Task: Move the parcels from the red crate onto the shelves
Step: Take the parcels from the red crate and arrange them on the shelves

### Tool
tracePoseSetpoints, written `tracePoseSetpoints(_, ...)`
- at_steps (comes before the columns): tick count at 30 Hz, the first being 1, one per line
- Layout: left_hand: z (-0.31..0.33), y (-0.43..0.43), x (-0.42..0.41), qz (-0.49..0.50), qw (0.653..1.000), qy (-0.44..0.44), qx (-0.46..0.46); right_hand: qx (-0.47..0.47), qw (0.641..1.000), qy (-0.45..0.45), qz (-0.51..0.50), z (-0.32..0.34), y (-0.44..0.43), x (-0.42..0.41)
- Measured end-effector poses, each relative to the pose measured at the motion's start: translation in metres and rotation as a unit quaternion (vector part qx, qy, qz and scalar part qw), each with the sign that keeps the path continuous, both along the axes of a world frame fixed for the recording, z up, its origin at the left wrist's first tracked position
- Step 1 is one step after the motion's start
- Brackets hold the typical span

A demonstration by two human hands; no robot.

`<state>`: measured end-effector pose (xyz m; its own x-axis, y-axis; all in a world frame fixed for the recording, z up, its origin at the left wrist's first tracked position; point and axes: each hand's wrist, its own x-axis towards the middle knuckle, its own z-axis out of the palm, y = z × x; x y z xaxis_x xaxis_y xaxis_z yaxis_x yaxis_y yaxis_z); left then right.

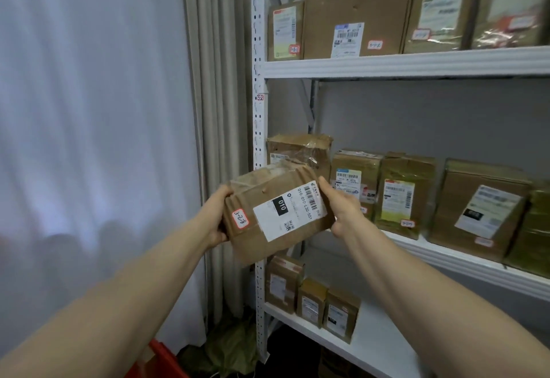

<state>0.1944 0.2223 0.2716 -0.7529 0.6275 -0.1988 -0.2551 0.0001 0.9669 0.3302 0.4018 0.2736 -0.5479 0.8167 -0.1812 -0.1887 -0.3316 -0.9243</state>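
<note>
- Cardboard parcel [276, 214]: held in the air at the centre of the frame, tilted, in front of the left end of the middle shelf [464, 261] and touching no shelf.
- Its front carries a white shipping label [290, 211] with a barcode and a black "010" block. A red-bordered sticker [240, 218] with handwritten numbers sits near its left edge.
- Left hand [215, 217]: wrapped round the parcel's left end, the fingers hidden behind the box.
- Right hand [342, 211]: clamped on the parcel's right end, thumb lying along the front edge, the other fingers out of sight behind.
- Red crate [162, 359]: only a corner shows at the bottom left of the frame, under the left forearm.
- White metal shelving upright [259, 139]: runs from top to bottom just left of centre, with small number tags on it.
- Top shelf [404, 62]: a row of cardboard boxes [357, 11] stands on it in the upper right, each with a label.
- Middle shelf: labelled parcels [404, 196] stand side by side, from just behind the held parcel to the right edge of the frame.
- Lower shelf [372, 345]: three small boxes [311, 303] stand close together at its left end, below the held parcel.
- White sheer curtain [89, 110]: fills the left of the frame, with a beige drape [214, 110] between it and the upright.
- Crumpled green wrapping [229, 351]: lies on the floor at the foot of the upright.
</note>
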Motion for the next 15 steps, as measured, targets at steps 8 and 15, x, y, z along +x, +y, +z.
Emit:
tracePoseSetpoints(8, 0.006, 0.071, 0.018, -0.045, 0.997, -0.001, 0.055, -0.127, 0.986, 0.071, -0.079, -0.001, 0.025, 0.069)
tracePoseSetpoints(15, -0.005, 0.131, 0.096, -0.219, 0.973, 0.066, -0.024, -0.15, 0.975, 0.084, -0.139, -0.019, 0.02, 0.16)
